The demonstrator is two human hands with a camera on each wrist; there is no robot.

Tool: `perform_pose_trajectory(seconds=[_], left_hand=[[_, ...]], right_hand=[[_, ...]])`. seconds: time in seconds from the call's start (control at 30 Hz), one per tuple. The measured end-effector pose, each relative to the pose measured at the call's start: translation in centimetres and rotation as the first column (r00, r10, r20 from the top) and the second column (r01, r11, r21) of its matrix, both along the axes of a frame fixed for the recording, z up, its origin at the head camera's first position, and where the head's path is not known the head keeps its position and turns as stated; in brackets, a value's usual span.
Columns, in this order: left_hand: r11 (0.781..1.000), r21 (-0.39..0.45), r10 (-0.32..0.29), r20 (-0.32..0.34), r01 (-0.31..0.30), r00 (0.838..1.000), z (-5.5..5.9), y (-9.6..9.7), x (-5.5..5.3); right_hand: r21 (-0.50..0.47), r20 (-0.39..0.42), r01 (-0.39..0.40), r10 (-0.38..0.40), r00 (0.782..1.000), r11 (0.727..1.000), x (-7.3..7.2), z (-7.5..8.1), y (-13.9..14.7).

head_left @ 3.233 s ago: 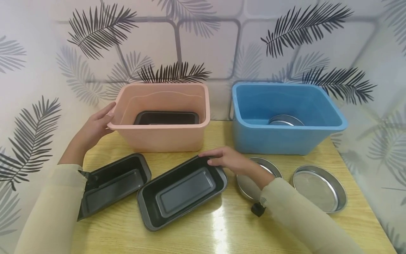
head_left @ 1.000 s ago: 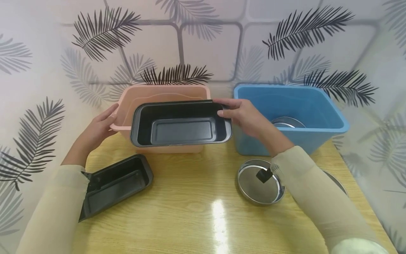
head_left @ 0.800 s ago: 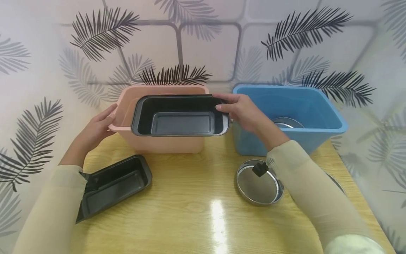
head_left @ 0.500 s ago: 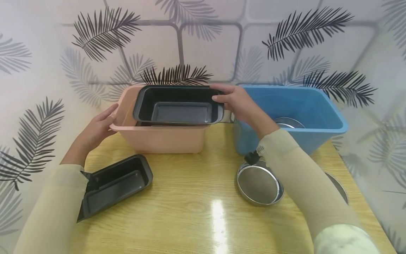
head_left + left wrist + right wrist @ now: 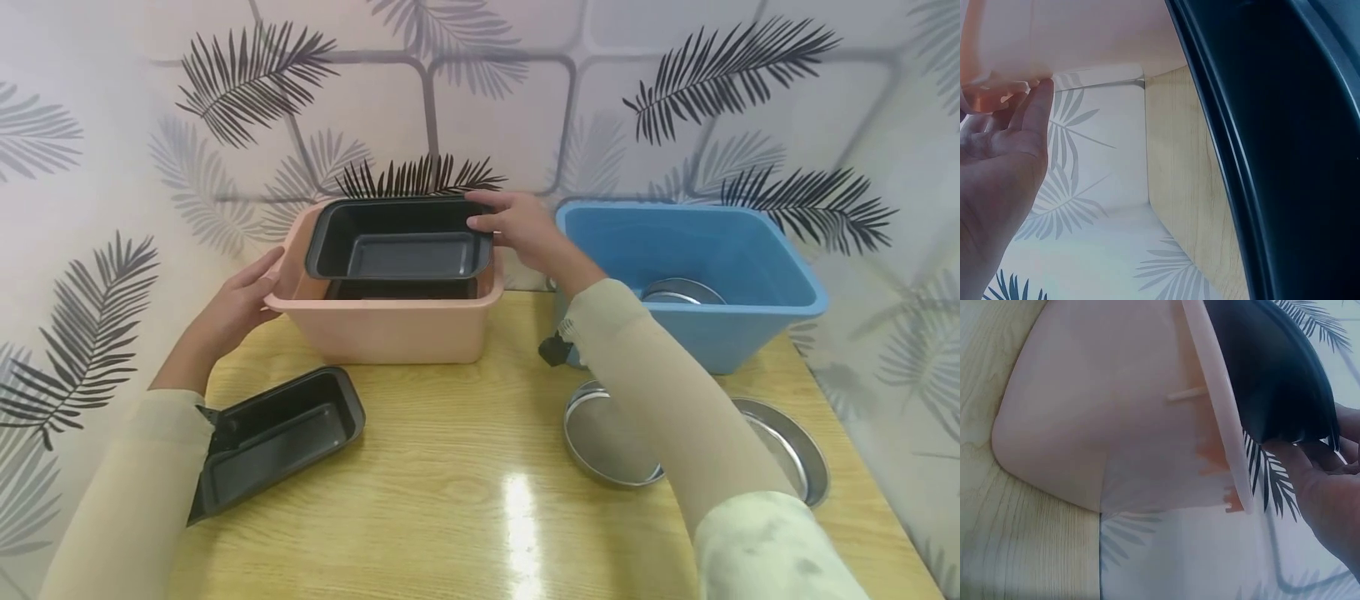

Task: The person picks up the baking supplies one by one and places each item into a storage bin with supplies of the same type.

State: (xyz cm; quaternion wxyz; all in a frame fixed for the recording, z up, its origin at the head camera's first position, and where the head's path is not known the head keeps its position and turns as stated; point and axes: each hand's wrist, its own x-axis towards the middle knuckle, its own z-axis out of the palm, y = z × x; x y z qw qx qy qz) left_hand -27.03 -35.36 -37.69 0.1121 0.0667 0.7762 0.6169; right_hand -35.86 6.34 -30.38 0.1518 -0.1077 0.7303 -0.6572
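In the head view my right hand (image 5: pixel 525 233) pinches the right end of a dark loaf pan (image 5: pixel 412 254), thumb inside and fingers beneath the rim. The pan is level over the mouth of a pink plastic bin (image 5: pixel 390 332). Below it, another dark loaf pan (image 5: pixel 405 290) shows partly inside the bin. My left hand (image 5: pixel 238 310) grips the bin's left rim; the left wrist view shows its fingers under that rim. A further loaf pan (image 5: pixel 277 450) lies on the table beside my left forearm and fills the right side of the left wrist view.
A blue bin (image 5: pixel 738 340) with a round metal pan (image 5: pixel 682 292) inside stands to the right. Two round metal pans, one (image 5: pixel 609 442) partly under my right sleeve and another (image 5: pixel 806 454) further right, lie on the wooden table (image 5: pixel 420 500). A patterned wall rises behind.
My right hand has taken the loaf pan from the table, lifted it, and carried it back and slightly left over the pink bin. The left hand has stayed at the rim.
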Motion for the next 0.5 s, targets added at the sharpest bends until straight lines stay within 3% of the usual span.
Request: perform_pose_trajectory(seconds=[0.2,0.4,0.5], left_hand=[[1.000,-0.006,-0.006,-0.007,0.006,1.000,0.0,-0.1,-0.2],[0.998,-0.061,0.002,-0.006,-0.002,1.000,-0.1,-0.2,-0.3],[0.998,-0.067,0.003,-0.001,-0.003,1.000,-0.1,-0.2,-0.3]], right_hand=[[0.034,-0.023,0.011,-0.010,1.000,0.999,-0.9,-0.7,-1.3],[0.019,0.006,0.018,-0.018,1.000,1.000,-1.5,-1.9,-2.6],[0.073,-0.012,0.015,-0.014,1.000,0.997,-1.7,-2.3,-3.1]])
